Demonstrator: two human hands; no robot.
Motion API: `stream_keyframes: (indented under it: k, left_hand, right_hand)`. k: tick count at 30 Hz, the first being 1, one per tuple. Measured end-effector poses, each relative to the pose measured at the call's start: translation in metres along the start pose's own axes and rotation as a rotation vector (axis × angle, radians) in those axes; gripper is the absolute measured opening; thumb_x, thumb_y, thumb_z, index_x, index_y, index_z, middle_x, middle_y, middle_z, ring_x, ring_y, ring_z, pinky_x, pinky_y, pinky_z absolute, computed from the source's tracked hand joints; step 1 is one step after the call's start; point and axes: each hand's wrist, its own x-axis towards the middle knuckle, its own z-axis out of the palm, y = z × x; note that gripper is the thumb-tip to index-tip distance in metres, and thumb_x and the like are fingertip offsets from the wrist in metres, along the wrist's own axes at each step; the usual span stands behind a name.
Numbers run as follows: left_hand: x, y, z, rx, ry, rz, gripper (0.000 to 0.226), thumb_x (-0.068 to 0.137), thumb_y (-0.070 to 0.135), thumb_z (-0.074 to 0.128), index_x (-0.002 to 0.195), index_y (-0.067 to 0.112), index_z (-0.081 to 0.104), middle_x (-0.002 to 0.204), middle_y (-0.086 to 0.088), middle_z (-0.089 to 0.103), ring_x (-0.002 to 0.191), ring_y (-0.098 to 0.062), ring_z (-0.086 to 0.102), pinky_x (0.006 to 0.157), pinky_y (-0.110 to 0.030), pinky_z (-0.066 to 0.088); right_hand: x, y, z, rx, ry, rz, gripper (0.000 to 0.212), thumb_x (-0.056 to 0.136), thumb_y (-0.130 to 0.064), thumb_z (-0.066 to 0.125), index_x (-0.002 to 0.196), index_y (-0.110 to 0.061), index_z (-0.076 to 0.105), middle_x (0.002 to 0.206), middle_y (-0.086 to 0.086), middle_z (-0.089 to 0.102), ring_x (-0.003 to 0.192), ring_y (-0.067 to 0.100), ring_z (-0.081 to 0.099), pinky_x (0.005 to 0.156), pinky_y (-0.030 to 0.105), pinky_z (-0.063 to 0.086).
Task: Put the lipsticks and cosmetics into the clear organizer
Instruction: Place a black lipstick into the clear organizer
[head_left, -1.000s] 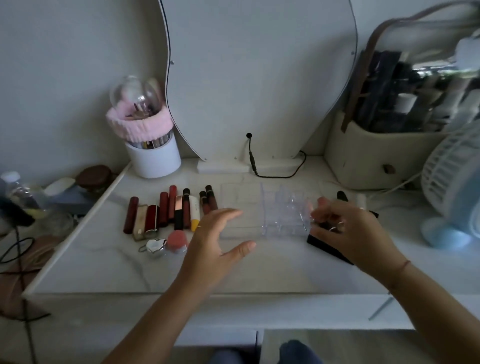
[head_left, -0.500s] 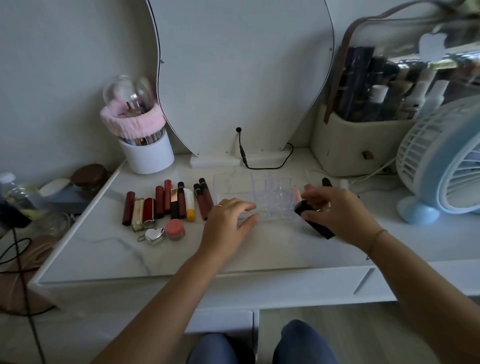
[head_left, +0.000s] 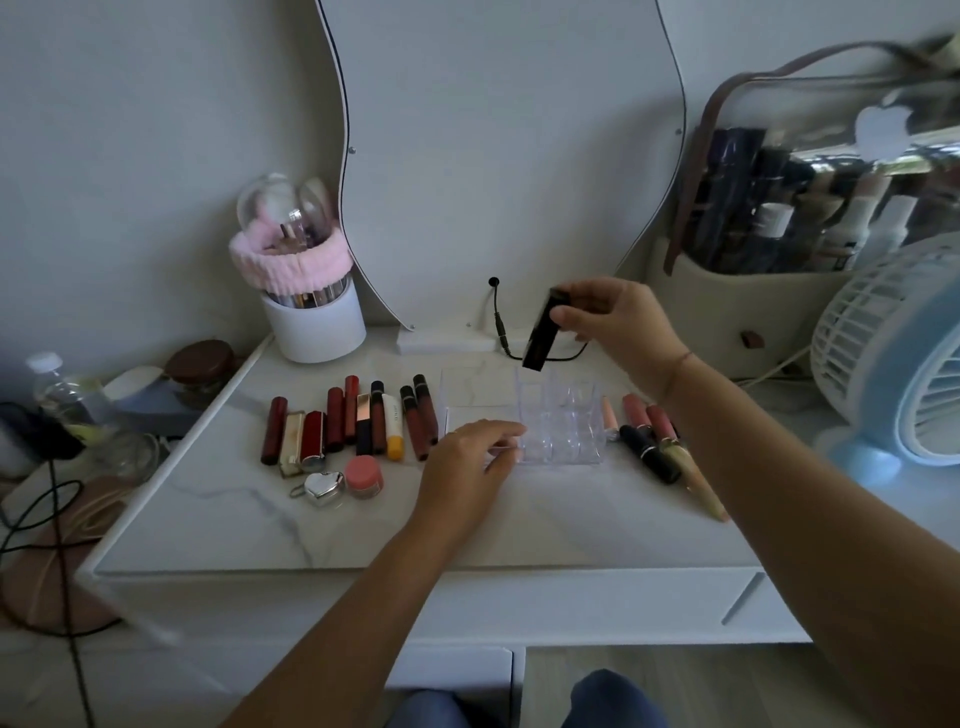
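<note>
The clear organizer (head_left: 561, 421) stands mid-table with its slots showing nothing inside. My right hand (head_left: 618, 317) holds a black lipstick tube (head_left: 543, 336) tilted above the organizer's back left slots. My left hand (head_left: 467, 467) rests against the organizer's front left side, fingers on its edge. A row of red and dark lipsticks (head_left: 353, 421) lies to the left, with a yellow-tipped tube (head_left: 393, 427), a pink jar (head_left: 363, 476) and a silver heart case (head_left: 323, 488). Pink and black tubes (head_left: 649, 441) lie to the organizer's right.
A white brush cup with a pink band (head_left: 311, 317) stands back left beside the mirror (head_left: 498, 156). A cable (head_left: 501, 327) runs from the mirror base. A cosmetics bag (head_left: 779, 249) and a fan (head_left: 893, 364) fill the right side. Bottles and jars (head_left: 72, 405) sit off the table's left edge.
My right hand has lifted the black lipstick tube off the table to above the organizer. My left hand has stayed at the organizer's front left. More tubes show at the right.
</note>
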Motion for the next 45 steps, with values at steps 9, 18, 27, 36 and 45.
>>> stream_keyframes:
  k: [9, 18, 27, 36, 45]
  left_hand:
    - [0.001, -0.002, 0.001, 0.000, 0.018, -0.012, 0.025, 0.086, 0.011, 0.060, 0.109, 0.019, 0.068, 0.096, 0.005, 0.071, 0.090, -0.006, 0.063, 0.080, -0.014, 0.048]
    - [0.001, -0.002, 0.001, 0.032, 0.024, -0.010, 0.026, 0.086, 0.010, 0.059, 0.109, 0.019, 0.066, 0.096, 0.004, 0.071, 0.091, -0.007, 0.063, 0.079, -0.016, 0.049]
    - [0.001, -0.001, 0.000, 0.061, 0.022, 0.005, 0.026, 0.087, 0.012, 0.059, 0.110, 0.020, 0.065, 0.093, 0.003, 0.070, 0.090, -0.007, 0.062, 0.075, -0.006, 0.042]
    - [0.001, -0.003, 0.003, 0.152, 0.080, 0.022, 0.020, 0.084, 0.015, 0.065, 0.103, 0.016, 0.069, 0.092, -0.001, 0.071, 0.083, -0.009, 0.063, 0.068, 0.001, 0.037]
    - [0.001, -0.003, 0.004, 0.227, 0.100, 0.115, 0.010, 0.080, 0.012, 0.070, 0.089, 0.011, 0.071, 0.082, -0.002, 0.072, 0.075, -0.015, 0.063, 0.069, -0.023, 0.047]
  right_hand:
    - [0.014, 0.019, 0.015, -0.085, -0.044, -0.017, 0.026, 0.080, -0.010, 0.071, 0.106, -0.012, 0.069, 0.092, 0.003, 0.072, 0.080, 0.009, 0.067, 0.078, 0.015, 0.054]
    - [0.009, 0.030, 0.016, -0.243, -0.157, -0.016, 0.023, 0.078, -0.014, 0.074, 0.100, -0.017, 0.071, 0.085, -0.004, 0.073, 0.076, 0.006, 0.068, 0.076, 0.012, 0.051]
    - [0.008, 0.040, 0.016, -0.314, -0.250, 0.009, 0.026, 0.077, -0.014, 0.075, 0.102, -0.015, 0.070, 0.087, -0.004, 0.071, 0.074, -0.001, 0.065, 0.074, 0.008, 0.049]
    - [-0.046, 0.045, -0.046, -0.803, -0.106, 0.109, 0.020, 0.081, -0.033, 0.068, 0.094, -0.018, 0.067, 0.077, -0.004, 0.064, 0.067, 0.010, 0.058, 0.072, 0.025, 0.052]
    - [-0.079, 0.065, -0.033, -1.179, -0.141, 0.149, 0.026, 0.083, -0.045, 0.055, 0.079, -0.020, 0.049, 0.079, 0.001, 0.054, 0.071, 0.019, 0.058, 0.070, 0.031, 0.047]
